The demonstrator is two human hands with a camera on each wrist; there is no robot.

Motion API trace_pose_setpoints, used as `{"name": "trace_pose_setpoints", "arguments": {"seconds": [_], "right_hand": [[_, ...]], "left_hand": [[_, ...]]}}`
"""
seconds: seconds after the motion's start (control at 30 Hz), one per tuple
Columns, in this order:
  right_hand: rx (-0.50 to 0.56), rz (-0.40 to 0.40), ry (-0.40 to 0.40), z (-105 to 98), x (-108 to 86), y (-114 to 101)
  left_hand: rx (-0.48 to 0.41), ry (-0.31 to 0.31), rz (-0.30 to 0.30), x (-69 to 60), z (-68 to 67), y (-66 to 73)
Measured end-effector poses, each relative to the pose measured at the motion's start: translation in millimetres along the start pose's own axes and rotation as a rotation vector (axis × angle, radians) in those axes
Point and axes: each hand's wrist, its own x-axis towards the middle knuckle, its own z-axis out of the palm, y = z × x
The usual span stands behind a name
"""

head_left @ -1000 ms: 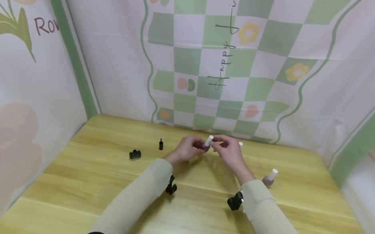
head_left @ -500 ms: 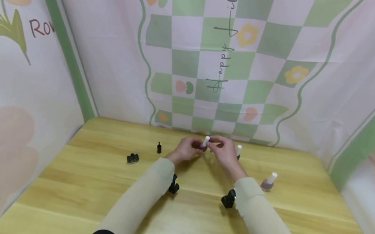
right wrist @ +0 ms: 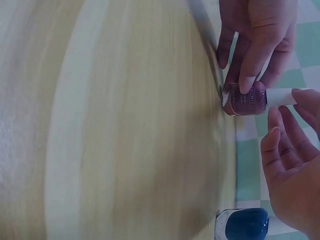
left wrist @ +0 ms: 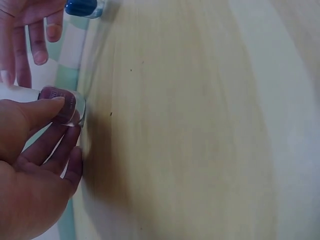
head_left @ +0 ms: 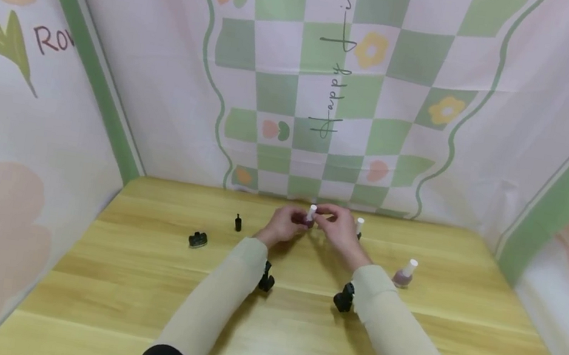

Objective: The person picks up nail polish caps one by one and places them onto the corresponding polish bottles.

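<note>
In the head view, my left hand (head_left: 284, 225) holds a nail polish bottle near the table's far edge, thumb on one side and fingers on the other. The bottle (right wrist: 247, 99) has dark reddish-mauve polish and small print, clearest in the right wrist view. My right hand (head_left: 339, 228) pinches its long white cap (right wrist: 280, 97) between thumb and fingertips; the cap's end is hidden there. The cap appears to sit on the bottle's neck. Beside my right hand stands a blue nail polish bottle (right wrist: 246, 224), partly hidden behind that hand in the head view.
A mauve nail polish bottle (head_left: 403, 277) with a white cap stands at the right, near my right sleeve. Left of my hands are a small black bottle-shaped thing (head_left: 238, 223) and a squat black object (head_left: 198, 240). A patterned cloth (head_left: 309, 163) hangs behind the table.
The right hand and forearm have shifted slightly left, uncovering more of the bottle behind them. Both hands keep their hold on the bottle and cap. The head view has drifted a little.
</note>
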Motion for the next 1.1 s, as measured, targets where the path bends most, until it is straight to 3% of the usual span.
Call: {"name": "trace_pose_setpoints", "arguments": {"seconds": [0.33,0.57,0.87,1.1], "right_hand": [[-0.011,0.02,-0.013,3.2,-2.3,-2.6],[0.019,0.057,-0.029,-2.3,-9.7,-4.7],[0.005,0.054,-0.082,-10.7,-25.2,-17.0],[-0.055,0.023,-0.107,-15.3,-36.6,-26.3]], "left_hand": [[0.006,0.003,-0.022,-5.0,-1.6,1.1],[-0.048,-0.011,-0.088,-13.0,-5.8,3.1],[0.05,-0.035,-0.051,-40.0,-19.9,9.0],[0.053,-0.07,-0.034,-58.5,-31.3,9.5]]}}
